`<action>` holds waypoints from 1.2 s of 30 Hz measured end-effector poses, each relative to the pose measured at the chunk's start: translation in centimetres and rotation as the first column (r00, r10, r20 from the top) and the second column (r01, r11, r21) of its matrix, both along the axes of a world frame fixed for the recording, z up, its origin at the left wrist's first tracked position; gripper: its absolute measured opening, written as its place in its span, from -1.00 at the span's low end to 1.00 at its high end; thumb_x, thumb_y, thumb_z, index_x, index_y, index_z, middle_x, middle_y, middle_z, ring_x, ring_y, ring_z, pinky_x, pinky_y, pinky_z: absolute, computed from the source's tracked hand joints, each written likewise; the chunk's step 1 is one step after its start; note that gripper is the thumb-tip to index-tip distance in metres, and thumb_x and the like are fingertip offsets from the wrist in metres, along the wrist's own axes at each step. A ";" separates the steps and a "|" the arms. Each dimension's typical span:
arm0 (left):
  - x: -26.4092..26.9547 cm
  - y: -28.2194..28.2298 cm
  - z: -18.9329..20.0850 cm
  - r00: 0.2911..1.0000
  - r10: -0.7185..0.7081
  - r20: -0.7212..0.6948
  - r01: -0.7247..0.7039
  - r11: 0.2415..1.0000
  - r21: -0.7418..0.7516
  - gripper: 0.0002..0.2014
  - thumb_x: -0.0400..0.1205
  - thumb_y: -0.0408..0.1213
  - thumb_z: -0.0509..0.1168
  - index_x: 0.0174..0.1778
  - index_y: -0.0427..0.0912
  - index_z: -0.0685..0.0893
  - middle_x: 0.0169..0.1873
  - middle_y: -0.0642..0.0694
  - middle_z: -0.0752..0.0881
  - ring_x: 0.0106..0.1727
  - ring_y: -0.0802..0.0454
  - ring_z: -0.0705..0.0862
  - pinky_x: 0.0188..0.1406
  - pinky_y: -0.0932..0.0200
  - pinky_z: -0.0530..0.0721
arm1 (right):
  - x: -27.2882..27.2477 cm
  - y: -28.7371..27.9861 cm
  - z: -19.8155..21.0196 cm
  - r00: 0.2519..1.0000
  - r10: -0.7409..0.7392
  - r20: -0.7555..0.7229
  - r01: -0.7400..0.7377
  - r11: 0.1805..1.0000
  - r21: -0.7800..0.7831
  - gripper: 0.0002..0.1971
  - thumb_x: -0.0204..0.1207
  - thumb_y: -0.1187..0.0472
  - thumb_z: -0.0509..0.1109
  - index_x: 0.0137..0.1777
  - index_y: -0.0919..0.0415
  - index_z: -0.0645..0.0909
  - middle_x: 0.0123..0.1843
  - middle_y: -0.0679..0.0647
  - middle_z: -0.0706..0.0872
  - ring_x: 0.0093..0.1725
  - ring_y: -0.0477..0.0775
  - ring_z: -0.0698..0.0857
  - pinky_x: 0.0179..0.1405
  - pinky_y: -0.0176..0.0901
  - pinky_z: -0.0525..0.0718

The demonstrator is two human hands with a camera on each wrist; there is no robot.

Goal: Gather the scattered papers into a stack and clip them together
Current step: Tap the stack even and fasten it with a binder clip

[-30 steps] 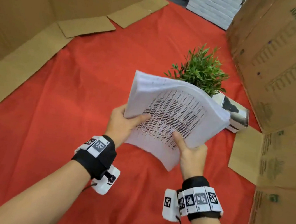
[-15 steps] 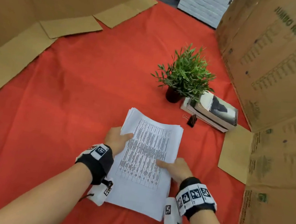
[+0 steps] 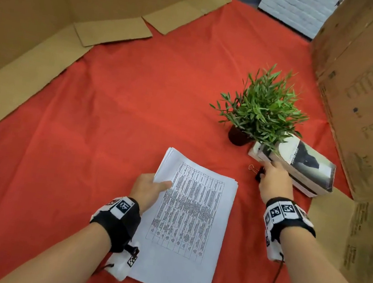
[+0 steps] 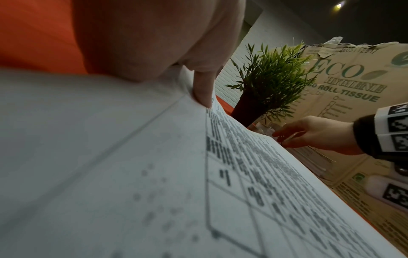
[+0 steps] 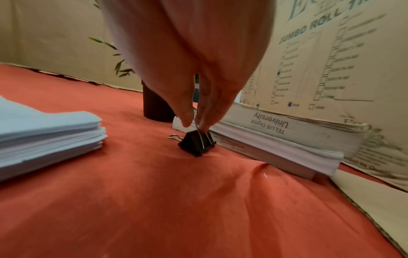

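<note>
Left hand low by the left edge of the paper stack, thumb lying flat on the top sheet, other fingers under the edge, forearm coming in from bottom-left. Right hand reached forward and right, palm down, thumb and forefinger pinching the upright wire handle of the binder clip. Both wrists wear black bands with tag markers.
</note>
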State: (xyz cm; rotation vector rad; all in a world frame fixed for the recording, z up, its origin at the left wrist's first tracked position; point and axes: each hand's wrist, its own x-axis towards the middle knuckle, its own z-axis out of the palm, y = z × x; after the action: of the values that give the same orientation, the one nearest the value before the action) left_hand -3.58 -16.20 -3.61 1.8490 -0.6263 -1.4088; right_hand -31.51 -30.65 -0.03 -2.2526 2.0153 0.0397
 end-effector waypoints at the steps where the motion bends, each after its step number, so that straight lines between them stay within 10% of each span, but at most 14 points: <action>1: 0.0 0.0 -0.1 1.000 0.002 -0.005 -0.002 1.000 -0.003 -0.87 0.57 -0.25 0.45 -0.01 -0.18 0.80 -0.06 -0.24 0.85 0.01 -0.23 0.81 0.08 -0.15 0.74 | 0.1 -0.2 0.1 1.000 0.020 -0.021 -0.020 1.000 -0.006 -0.74 0.52 0.40 0.35 0.20 0.34 0.68 0.09 0.34 0.68 0.07 0.45 0.69 -0.01 0.20 0.67; 7: 0.3 0.1 0.1 1.000 -0.011 -0.025 0.010 0.999 -0.041 -0.92 0.59 -0.27 0.44 -0.05 -0.15 0.80 -0.09 -0.21 0.85 0.01 -0.24 0.82 0.11 -0.12 0.75 | 0.0 1.4 2.7 0.983 0.031 0.183 -0.011 0.994 -0.107 -0.85 0.53 0.18 0.50 -0.10 0.29 0.75 -0.24 0.28 0.78 -0.17 0.36 0.73 -0.15 0.07 0.64; 12: 0.6 0.6 3.3 0.997 -0.051 0.059 0.062 0.979 -0.195 -0.95 0.61 -0.25 0.42 -0.10 -0.11 0.78 -0.15 -0.18 0.84 -0.16 -0.10 0.77 -0.20 0.18 0.64 | 0.2 5.9 6.8 0.762 0.010 0.648 0.012 1.000 -0.029 -0.82 0.59 0.13 0.45 -0.23 -0.03 0.56 -0.06 0.06 0.69 0.02 0.16 0.67 0.11 0.13 0.58; 17: 1.7 1.4 7.8 0.975 -0.133 0.181 0.189 0.920 -0.343 -0.72 0.60 -0.13 0.43 -0.15 -0.35 0.71 -0.40 -0.09 0.59 -0.38 0.04 0.52 -0.32 0.13 0.46 | 2.5 9.6 12.5 0.551 0.024 0.834 -0.100 0.994 0.038 -0.72 0.50 0.30 0.54 0.18 0.17 0.62 0.03 0.11 0.74 -0.05 -0.12 0.76 0.14 -0.09 0.66; 20: 2.4 2.1 10.7 0.949 -0.159 0.272 0.266 0.868 -0.420 -0.65 0.60 -0.18 0.42 -0.34 -0.38 0.56 -0.49 -0.02 0.40 -0.48 0.09 0.32 -0.46 0.18 0.27 | 3.5 10.9 14.8 0.641 0.198 0.741 -0.148 0.980 -0.134 -0.34 0.26 0.22 0.71 0.37 0.07 0.58 0.09 0.08 0.74 0.08 -0.04 0.79 0.22 -0.08 0.72; 32: 5.0 5.4 16.7 0.822 -0.162 0.547 0.495 0.678 -0.544 -0.66 0.52 0.03 0.34 -0.49 0.02 0.42 -0.58 0.01 0.27 -0.48 -0.02 0.23 -0.47 0.07 0.25 | 7.6 16.9 21.2 0.749 0.558 0.358 -0.318 0.777 -0.544 -0.75 0.33 0.28 0.68 -0.06 0.24 0.69 -0.14 0.06 0.71 -0.12 0.08 0.74 -0.12 -0.02 0.69; 36: 5.8 6.3 17.9 0.813 -0.190 0.551 0.538 0.605 -0.587 -0.64 0.58 -0.04 0.36 -0.47 -0.01 0.42 -0.56 0.03 0.24 -0.48 0.04 0.19 -0.48 0.12 0.20 | 7.8 17.3 23.3 0.726 0.531 0.437 -0.278 0.808 -0.520 -0.76 0.27 0.33 0.70 -0.14 0.26 0.72 -0.20 0.03 0.75 -0.19 0.02 0.76 -0.13 -0.11 0.70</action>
State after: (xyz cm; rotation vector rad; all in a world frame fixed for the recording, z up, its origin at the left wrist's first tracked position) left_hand 2.19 -9.94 14.25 1.3814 -1.6387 -0.7370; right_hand -23.72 -13.35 23.24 -2.4954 1.2514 -1.0031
